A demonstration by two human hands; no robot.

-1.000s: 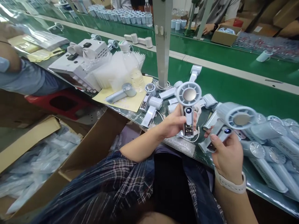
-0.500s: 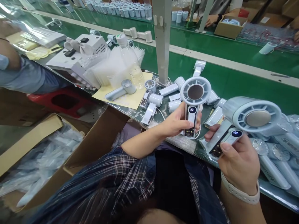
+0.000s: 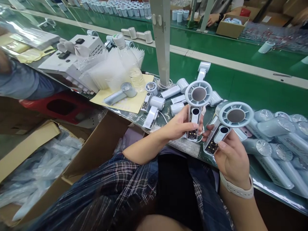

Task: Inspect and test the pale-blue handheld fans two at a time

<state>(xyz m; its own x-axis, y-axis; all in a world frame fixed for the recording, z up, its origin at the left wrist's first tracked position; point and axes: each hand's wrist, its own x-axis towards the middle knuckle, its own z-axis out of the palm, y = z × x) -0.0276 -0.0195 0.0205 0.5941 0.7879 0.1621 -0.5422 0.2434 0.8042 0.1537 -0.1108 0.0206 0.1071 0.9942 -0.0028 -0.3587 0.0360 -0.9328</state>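
left hand (image 3: 181,124): fingers closed around the handle of the left fan (image 3: 196,111), thumb across its front; left forearm (image 3: 146,144) angled up and rightward. left fan: above the edge of the workbench (image 3: 136,119), long axis near upright, head topmost. right fan (image 3: 224,130): just beside, axis tilted, head up-right, base down-left. right hand (image 3: 232,152): fingers grasping its handle, thumb on the front.

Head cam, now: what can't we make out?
- Head: back of left fan, faces away, left hand around its handle.
- Head: part of right fan handle, covered by right hand.
- Head: markings on left fan's board, too small.
- Head: rest of fan pile, cut by right edge.
- Head: co-worker's sleeve, arm cut by left edge.
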